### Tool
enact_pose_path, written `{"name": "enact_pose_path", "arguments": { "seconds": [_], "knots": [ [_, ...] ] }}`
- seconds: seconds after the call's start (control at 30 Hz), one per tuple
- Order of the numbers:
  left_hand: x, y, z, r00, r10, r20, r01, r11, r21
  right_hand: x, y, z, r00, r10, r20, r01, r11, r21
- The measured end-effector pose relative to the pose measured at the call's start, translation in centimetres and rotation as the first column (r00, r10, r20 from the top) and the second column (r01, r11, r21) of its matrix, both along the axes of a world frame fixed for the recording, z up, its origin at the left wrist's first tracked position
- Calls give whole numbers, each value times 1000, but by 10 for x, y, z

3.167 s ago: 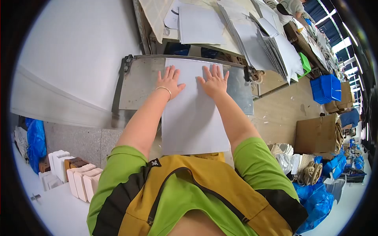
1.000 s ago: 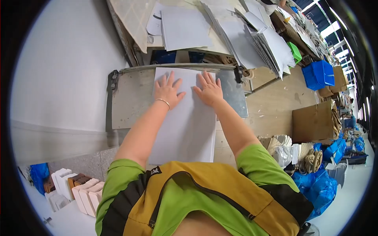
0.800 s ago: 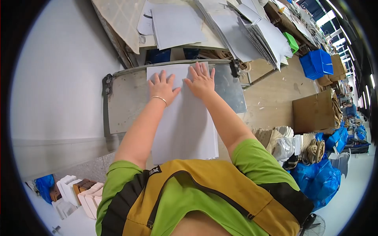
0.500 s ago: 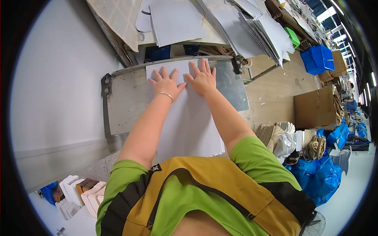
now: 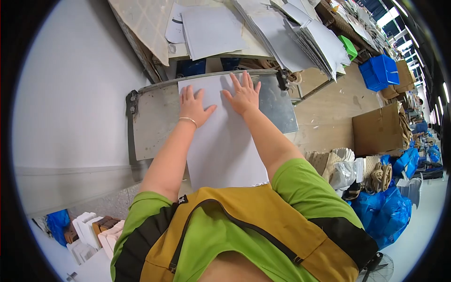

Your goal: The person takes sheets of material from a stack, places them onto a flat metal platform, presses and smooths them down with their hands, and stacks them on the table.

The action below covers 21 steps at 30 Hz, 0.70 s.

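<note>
A long white sheet [image 5: 223, 150] lies across a grey metal plate [image 5: 155, 120], its near end reaching my apron. My left hand [image 5: 191, 105] rests flat on the sheet's left side near the far end, fingers spread, a bracelet at the wrist. On the right side of the same sheet, my right hand [image 5: 243, 96] lies with its fingers apart, a little farther forward. Neither hand grasps anything. Whether the white material is one sheet or several is unclear. A metal bar [image 5: 211, 74] runs along the plate's far edge.
Beyond the plate, a table [image 5: 256, 47] carries white sheets [image 5: 213, 30] and a fanned stack [image 5: 324, 47]. At right are a blue crate [image 5: 378, 73], a cardboard box [image 5: 378, 129] and blue bags [image 5: 385, 211]. Pale and brown blocks [image 5: 87, 230] stand at lower left.
Since the earliest frame, the view has shifted and the plate appears farther left. Compared with half a second ago, my left hand has moved slightly toward the sheet's left edge, its fingers closer together. Both hands remain on it.
</note>
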<state>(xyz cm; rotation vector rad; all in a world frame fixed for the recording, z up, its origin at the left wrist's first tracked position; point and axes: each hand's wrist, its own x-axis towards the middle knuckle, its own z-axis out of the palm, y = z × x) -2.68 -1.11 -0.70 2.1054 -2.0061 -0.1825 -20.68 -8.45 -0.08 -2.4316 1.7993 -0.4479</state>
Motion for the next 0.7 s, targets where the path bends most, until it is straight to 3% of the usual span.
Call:
{"name": "enact_pose_path", "arguments": {
  "seconds": [0.13, 0.23, 0.37, 0.7],
  "knots": [
    [-3, -2, 2, 1000, 7, 0, -7, 1000, 13, -5, 1, 5, 995, 72, -67, -70, 997, 31],
    [-5, -3, 0, 1000, 18, 21, -18, 1000, 4, -3, 1, -5, 995, 102, -1, -101, 981, -168],
    [-3, -4, -2, 999, 16, 48, -17, 1000, 15, -5, -2, -16, 997, 68, -38, -74, 978, -194],
    [-7, -2, -2, 999, 13, 44, -15, 999, 41, -5, -3, -12, 996, 73, -50, -78, 991, -113]
  ]
}}
